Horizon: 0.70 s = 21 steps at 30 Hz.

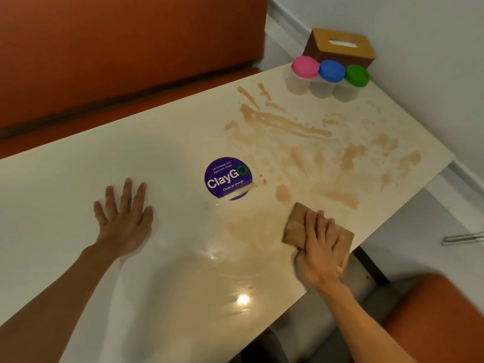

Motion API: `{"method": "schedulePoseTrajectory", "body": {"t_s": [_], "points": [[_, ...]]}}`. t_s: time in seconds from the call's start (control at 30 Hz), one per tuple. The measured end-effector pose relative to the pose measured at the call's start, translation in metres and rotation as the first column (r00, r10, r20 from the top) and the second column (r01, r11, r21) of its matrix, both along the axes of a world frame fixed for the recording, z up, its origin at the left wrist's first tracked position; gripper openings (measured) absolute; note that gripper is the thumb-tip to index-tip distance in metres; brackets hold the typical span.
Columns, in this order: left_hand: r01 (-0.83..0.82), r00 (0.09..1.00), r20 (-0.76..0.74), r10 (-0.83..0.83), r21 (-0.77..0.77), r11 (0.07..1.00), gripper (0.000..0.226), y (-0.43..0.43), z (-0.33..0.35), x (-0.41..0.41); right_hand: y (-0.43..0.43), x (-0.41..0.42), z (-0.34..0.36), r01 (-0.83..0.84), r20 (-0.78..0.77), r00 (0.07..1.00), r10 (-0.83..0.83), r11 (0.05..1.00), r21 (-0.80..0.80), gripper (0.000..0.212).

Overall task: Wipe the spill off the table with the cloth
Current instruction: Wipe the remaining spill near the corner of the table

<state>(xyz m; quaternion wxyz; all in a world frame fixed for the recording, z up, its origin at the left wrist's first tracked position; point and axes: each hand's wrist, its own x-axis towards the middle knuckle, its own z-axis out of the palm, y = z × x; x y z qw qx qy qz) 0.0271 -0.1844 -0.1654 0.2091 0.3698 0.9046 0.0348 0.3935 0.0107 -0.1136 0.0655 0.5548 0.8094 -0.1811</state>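
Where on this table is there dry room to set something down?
Free and dry: the stretch left of the purple sticker, around the left hand. Crowded: the far right corner, with three jars and a tissue box. Spill smears the right half, where the right hand presses the cloth.

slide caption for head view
Right hand presses a cloth at the edge of the spill; left hand rests flat on the table.

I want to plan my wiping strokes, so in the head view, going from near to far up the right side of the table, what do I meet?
right hand pressing on the cloth → brown spill smears → three lidded pots → tissue box
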Motion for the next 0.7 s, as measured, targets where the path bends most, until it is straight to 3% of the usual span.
{"method": "schedulePoseTrajectory", "body": {"t_s": [0.13, 0.27, 0.4, 0.7], "points": [[-0.008, 1.0, -0.023, 0.007, -0.012, 1.0, 0.058, 0.001, 0.0, 0.0, -0.023, -0.023, -0.009, 0.181, -0.086, 0.98, -0.179, 0.983, 0.015, 0.087], [0.003, 1.0, -0.01, -0.003, -0.02, 1.0, 0.058, 0.002, 0.001, 0.002, -0.061, -0.057, -0.007, 0.218, -0.132, 0.968, -0.215, 0.976, 0.003, 0.089], [0.017, 1.0, -0.006, -0.017, -0.027, 0.999, 0.058, 0.002, 0.003, 0.001, -0.095, -0.086, -0.011, 0.168, -0.15, 0.974, -0.168, 0.986, -0.013, 0.094], [0.04, 0.999, -0.01, -0.04, -0.015, 0.999, 0.059, 0.0, 0.005, 0.001, -0.144, -0.096, -0.01, -0.122, -0.126, 0.986, 0.111, 0.989, -0.083, 0.085]]}}
